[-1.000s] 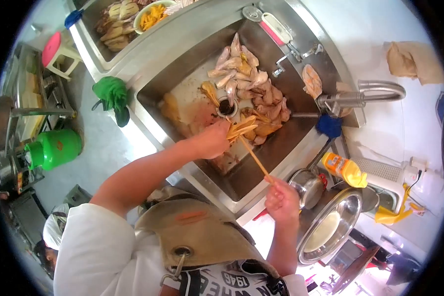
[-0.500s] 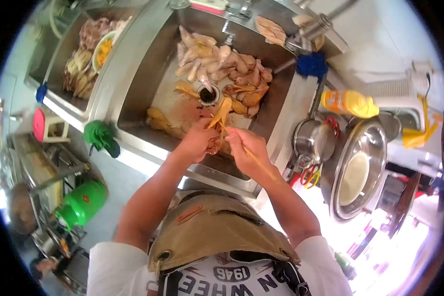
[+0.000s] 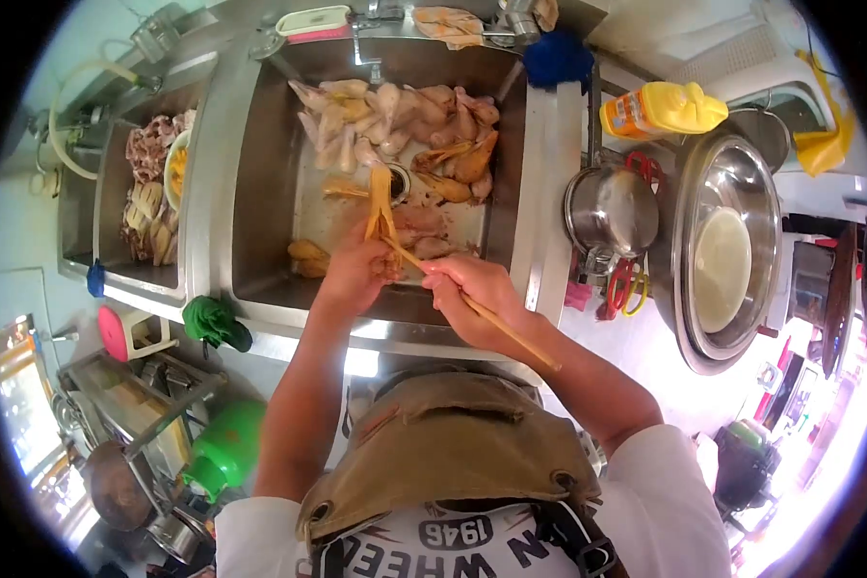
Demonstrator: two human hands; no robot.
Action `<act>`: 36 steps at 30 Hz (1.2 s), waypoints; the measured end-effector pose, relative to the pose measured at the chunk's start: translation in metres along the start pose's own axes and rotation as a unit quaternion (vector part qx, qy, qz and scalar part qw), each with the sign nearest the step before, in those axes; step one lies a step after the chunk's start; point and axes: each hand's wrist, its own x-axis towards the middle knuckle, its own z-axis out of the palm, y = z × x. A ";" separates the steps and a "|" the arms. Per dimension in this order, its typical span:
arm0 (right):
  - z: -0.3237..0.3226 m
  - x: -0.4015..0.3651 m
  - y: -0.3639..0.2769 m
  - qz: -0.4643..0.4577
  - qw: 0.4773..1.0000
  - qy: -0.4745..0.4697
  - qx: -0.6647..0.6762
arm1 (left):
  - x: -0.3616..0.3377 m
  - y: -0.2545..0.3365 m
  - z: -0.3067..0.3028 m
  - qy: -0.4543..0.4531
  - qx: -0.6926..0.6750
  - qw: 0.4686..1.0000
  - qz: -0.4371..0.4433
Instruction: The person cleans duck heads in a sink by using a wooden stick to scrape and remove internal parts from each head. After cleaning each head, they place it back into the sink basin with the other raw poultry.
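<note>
My left hand point(image 3: 354, 270) grips a raw chicken by its body over the steel sink point(image 3: 260, 183), its yellow feet point(image 3: 380, 200) pointing up and away. My right hand point(image 3: 474, 289) is closed around a long wooden skewer point(image 3: 491, 323); the stick's tip meets the bird right at my left hand, and its tail runs back over my right forearm. Several more plucked chickens point(image 3: 405, 120) lie heaped at the far end of the basin around the drain point(image 3: 398, 180).
A second sink point(image 3: 149, 183) on the left holds meat and a bowl. Right of the sink stand a steel pot point(image 3: 612, 212), a large steel basin point(image 3: 727, 250) and a yellow bottle point(image 3: 660, 111). A green rag point(image 3: 214, 323) hangs on the sink edge.
My right hand slid up the skewer from its far end to close beside my left hand. The chicken's feet swung upright, and the view turned so the sink sits squarer ahead.
</note>
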 end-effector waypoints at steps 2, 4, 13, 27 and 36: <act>-0.005 0.001 -0.002 0.000 1.000 -0.015 0.005 | -0.002 0.002 0.007 -0.004 -0.003 1.000 0.001; -0.007 0.004 0.001 -0.030 0.999 -0.023 -0.011 | -0.004 0.003 0.010 0.014 0.017 1.000 0.003; 0.008 0.035 0.056 -0.114 0.974 -0.070 -0.185 | 0.007 -0.026 0.013 -0.033 0.204 0.978 0.030; 0.040 0.034 0.061 -0.039 0.991 -0.046 -0.116 | 0.041 -0.054 -0.021 0.125 0.127 0.981 0.074; 0.039 0.033 0.059 0.106 0.988 -0.099 -0.053 | 0.039 -0.033 -0.032 0.129 0.078 0.988 -0.024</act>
